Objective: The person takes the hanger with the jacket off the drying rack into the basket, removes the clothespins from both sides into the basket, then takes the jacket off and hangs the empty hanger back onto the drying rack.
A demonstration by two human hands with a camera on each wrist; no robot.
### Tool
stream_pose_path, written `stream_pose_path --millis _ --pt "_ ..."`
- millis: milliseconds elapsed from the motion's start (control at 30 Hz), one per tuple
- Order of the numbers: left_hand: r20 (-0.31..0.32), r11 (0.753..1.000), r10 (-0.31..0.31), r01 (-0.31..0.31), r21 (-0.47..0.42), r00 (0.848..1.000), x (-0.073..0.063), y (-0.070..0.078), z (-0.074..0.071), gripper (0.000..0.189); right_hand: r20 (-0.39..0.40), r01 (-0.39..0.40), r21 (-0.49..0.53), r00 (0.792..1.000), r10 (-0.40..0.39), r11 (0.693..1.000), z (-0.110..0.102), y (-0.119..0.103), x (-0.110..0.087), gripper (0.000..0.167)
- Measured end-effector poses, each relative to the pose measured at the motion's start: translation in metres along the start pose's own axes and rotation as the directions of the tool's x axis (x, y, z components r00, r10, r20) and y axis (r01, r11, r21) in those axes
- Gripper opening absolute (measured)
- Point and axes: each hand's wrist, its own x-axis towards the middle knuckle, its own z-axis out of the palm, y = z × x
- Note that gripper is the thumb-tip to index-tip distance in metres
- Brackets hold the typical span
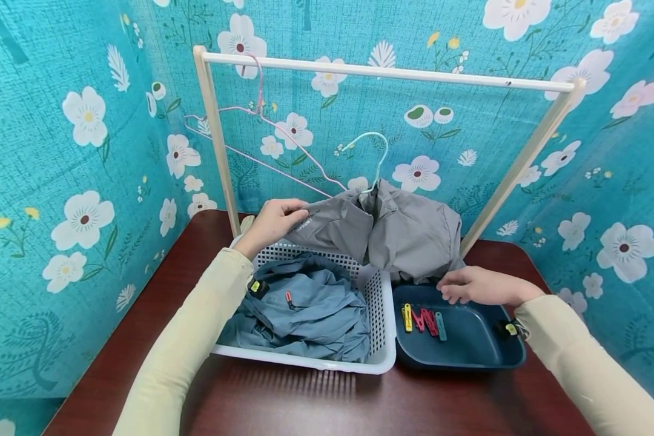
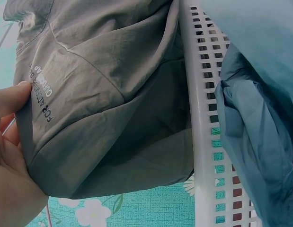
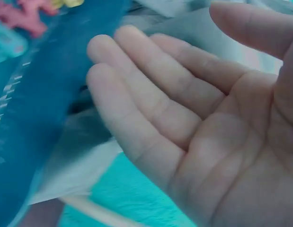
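A grey garment with printed lettering is on a mint-green hanger, whose hook stands up below the rod. My left hand pinches the garment's left part between thumb and fingers, above the basket's back edge. In the left wrist view the thumb lies beside the lettering on the cloth. My right hand hovers over the back of a dark blue tray, close to the garment's lower right edge. Its fingers are relaxed and hold nothing, palm showing in the right wrist view.
A white basket with blue-grey cloth stands left of the tray. Several clothespins lie in the tray. Behind them rises a wooden rack, with a pink hanger on its rod. The tabletop is dark red.
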Motion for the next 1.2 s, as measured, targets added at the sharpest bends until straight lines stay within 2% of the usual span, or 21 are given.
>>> stream_pose_path --millis 100,167,233,300,333,400,500,567,600,633,667,700,733,767,900,1000,1100,1200 --pt "-0.008 1.0 0.0 0.0 0.004 1.0 0.0 0.0 0.0 0.02 -0.055 0.066 -0.062 0.996 -0.069 0.996 -0.006 -0.016 -0.006 0.039" --pt "-0.011 1.0 -0.001 0.001 -0.001 1.0 0.0 0.0 -0.001 0.02 -0.116 0.11 -0.109 0.986 -0.122 0.988 -0.009 -0.025 -0.008 0.034" --pt "-0.014 1.0 0.001 -0.001 -0.006 1.0 0.0 0.0 -0.001 0.02 -0.205 0.147 -0.17 0.962 -0.181 0.974 -0.01 -0.034 -0.01 0.028" --pt "-0.016 1.0 0.004 -0.004 -0.013 1.0 -0.001 0.001 -0.001 0.019 -0.307 0.174 -0.23 0.921 -0.241 0.958 -0.011 -0.042 -0.01 0.024" --pt "-0.017 1.0 0.006 -0.006 -0.017 1.0 -0.001 0.002 -0.002 0.019 -0.361 0.185 -0.261 0.892 -0.273 0.948 -0.011 -0.046 -0.009 0.022" --pt "-0.019 1.0 0.008 -0.008 -0.02 1.0 -0.002 0.002 -0.002 0.019 -0.464 0.202 -0.318 0.819 -0.338 0.926 -0.012 -0.053 -0.007 0.02" --pt "-0.023 1.0 0.007 -0.007 -0.029 1.0 -0.002 0.002 -0.001 0.019 -0.594 0.225 -0.388 0.681 -0.429 0.894 -0.014 -0.062 -0.002 0.016" --pt "-0.024 0.999 0.007 -0.008 -0.037 1.0 -0.003 0.002 -0.001 0.019 -0.664 0.234 -0.412 0.585 -0.467 0.88 -0.016 -0.067 0.002 0.012" --pt "-0.024 0.999 0.009 -0.01 -0.041 1.0 -0.003 0.003 0.0 0.02 -0.691 0.239 -0.418 0.543 -0.477 0.877 -0.017 -0.069 0.004 0.011" --pt "-0.024 0.999 0.011 -0.012 -0.048 1.0 -0.003 0.003 0.0 0.02 -0.713 0.238 -0.425 0.507 -0.485 0.874 -0.018 -0.071 0.006 0.011" --pt "-0.023 0.999 0.009 -0.01 -0.052 1.0 -0.003 0.003 0.0 0.021 -0.73 0.235 -0.425 0.482 -0.485 0.874 -0.02 -0.073 0.009 0.013" --pt "-0.023 0.999 0.011 -0.012 -0.049 1.0 -0.005 0.009 -0.001 0.021 -0.741 0.235 -0.423 0.467 -0.483 0.875 -0.021 -0.075 0.011 0.016" --pt "-0.023 0.999 0.013 -0.015 -0.048 1.0 -0.008 0.015 -0.001 0.021 -0.748 0.236 -0.418 0.459 -0.48 0.877 -0.023 -0.077 0.014 0.02" --pt "-0.025 0.999 0.017 -0.018 -0.045 1.0 -0.01 0.021 -0.002 0.021 -0.749 0.237 -0.412 0.462 -0.475 0.88 -0.025 -0.079 0.017 0.025" --pt "-0.042 0.999 0.032 -0.033 -0.029 0.999 -0.019 0.045 -0.006 0.021 -0.742 0.235 -0.371 0.507 -0.439 0.898 -0.031 -0.085 0.03 0.039" --pt "-0.054 0.999 0.039 -0.041 -0.031 0.998 -0.019 0.045 -0.005 0.021 -0.741 0.237 -0.336 0.532 -0.411 0.912 -0.032 -0.087 0.038 0.042" --pt "-0.057 0.998 0.046 -0.049 -0.036 0.997 -0.017 0.04 -0.003 0.021 -0.76 0.234 -0.31 0.522 -0.387 0.922 -0.031 -0.087 0.043 0.038" --pt "-0.067 0.997 0.053 -0.056 -0.046 0.996 -0.011 0.024 0.0 0.022 -0.79 0.225 -0.297 0.487 -0.371 0.928 -0.029 -0.089 0.046 0.031"
